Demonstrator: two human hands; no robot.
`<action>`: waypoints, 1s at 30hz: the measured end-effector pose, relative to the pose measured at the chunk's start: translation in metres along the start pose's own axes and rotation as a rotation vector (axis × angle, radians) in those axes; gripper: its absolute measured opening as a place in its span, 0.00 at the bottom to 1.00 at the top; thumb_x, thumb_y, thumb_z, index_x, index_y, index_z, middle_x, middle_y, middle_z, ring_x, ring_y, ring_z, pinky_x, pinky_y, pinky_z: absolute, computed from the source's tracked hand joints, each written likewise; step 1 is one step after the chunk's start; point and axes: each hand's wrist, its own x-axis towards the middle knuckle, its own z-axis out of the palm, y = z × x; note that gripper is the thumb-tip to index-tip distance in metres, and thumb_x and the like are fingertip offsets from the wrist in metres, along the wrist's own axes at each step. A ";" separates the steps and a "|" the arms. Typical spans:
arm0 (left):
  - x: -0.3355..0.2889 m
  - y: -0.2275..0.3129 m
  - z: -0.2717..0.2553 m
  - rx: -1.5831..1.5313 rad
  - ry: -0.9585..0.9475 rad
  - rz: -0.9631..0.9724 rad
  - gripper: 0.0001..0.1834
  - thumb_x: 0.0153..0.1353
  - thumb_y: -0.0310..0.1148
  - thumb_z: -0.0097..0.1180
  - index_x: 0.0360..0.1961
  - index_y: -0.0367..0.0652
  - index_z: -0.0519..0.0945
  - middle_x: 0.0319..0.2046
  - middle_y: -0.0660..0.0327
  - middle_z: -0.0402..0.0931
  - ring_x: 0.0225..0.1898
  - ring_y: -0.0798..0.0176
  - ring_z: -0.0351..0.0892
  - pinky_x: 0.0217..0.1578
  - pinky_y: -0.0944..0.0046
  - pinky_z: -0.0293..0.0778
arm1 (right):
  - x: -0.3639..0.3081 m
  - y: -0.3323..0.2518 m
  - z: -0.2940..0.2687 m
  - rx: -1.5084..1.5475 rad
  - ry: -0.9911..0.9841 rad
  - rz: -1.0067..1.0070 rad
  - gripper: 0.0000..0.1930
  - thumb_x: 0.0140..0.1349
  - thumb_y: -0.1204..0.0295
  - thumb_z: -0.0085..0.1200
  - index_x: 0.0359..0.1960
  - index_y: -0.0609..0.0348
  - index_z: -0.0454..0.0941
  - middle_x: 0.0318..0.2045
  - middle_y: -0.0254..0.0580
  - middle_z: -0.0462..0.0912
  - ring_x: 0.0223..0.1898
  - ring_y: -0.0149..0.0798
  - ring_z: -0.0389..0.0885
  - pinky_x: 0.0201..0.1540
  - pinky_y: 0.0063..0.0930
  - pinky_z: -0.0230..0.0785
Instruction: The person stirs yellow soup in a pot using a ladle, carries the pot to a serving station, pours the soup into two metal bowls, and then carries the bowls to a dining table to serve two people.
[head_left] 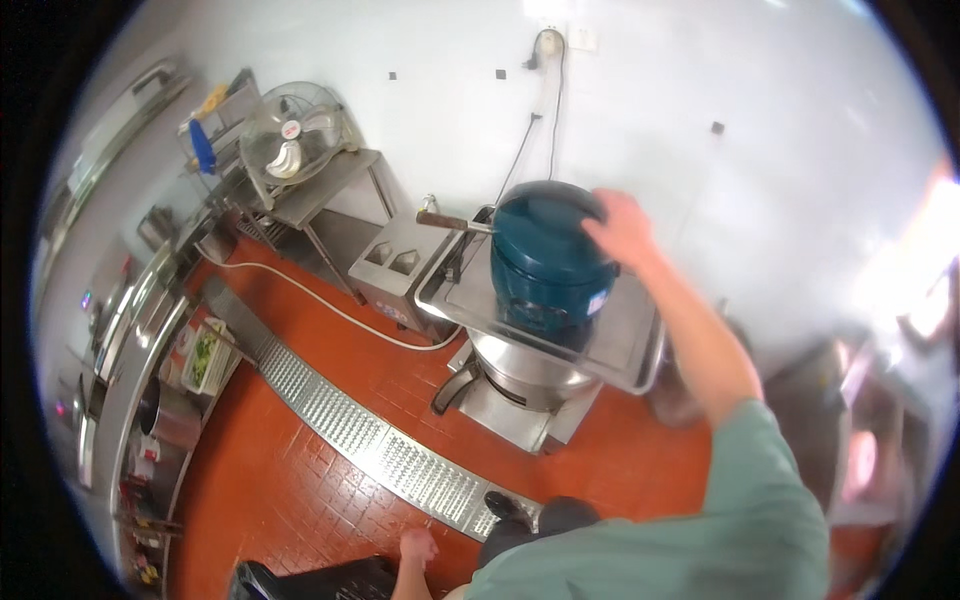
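Note:
A dark teal, round rice cooker (550,255) stands on a stainless steel tray (462,292) by the white wall. My right arm reaches out to it. At the upper right edge of its lid, my right hand (622,235) is closed, thumb on the near side and the other fingers partly hidden behind. A tool with a brown handle (442,220) and metal shaft sticks out left of the cooker. Down at my side, my left hand (418,547) hangs with curled fingers and nothing visible in it, close to a black plastic-covered bin (320,582).
Beneath the tray is a round steel machine (530,370) with a black handle (456,388). A steel box (390,260) with two openings sits left of it. A metal drain grating (370,440) crosses the red tiled floor. A fan (290,130) and steel shelving (165,390) are at left.

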 end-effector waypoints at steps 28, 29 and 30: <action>0.197 0.263 -0.514 -1.379 0.170 0.801 0.32 0.60 0.34 0.61 0.64 0.38 0.66 0.47 0.57 0.75 0.37 0.66 0.78 0.35 0.66 0.77 | -0.086 0.058 -0.022 0.979 0.642 0.801 0.18 0.56 0.81 0.50 0.50 0.59 0.76 0.38 0.39 0.79 0.35 0.32 0.77 0.40 0.24 0.72; 0.203 0.274 -0.521 -1.380 0.140 0.808 0.32 0.60 0.34 0.61 0.64 0.38 0.66 0.47 0.57 0.75 0.37 0.66 0.78 0.35 0.66 0.77 | -0.113 0.061 -0.022 0.768 0.701 0.888 0.16 0.57 0.79 0.51 0.48 0.59 0.78 0.37 0.39 0.80 0.33 0.32 0.77 0.38 0.24 0.73; 0.209 0.284 -0.529 -1.381 0.127 0.849 0.34 0.59 0.37 0.63 0.64 0.38 0.66 0.48 0.57 0.75 0.38 0.65 0.79 0.36 0.65 0.78 | -0.147 0.056 -0.019 0.554 0.753 0.966 0.14 0.58 0.78 0.51 0.46 0.59 0.79 0.37 0.39 0.81 0.31 0.31 0.78 0.36 0.25 0.74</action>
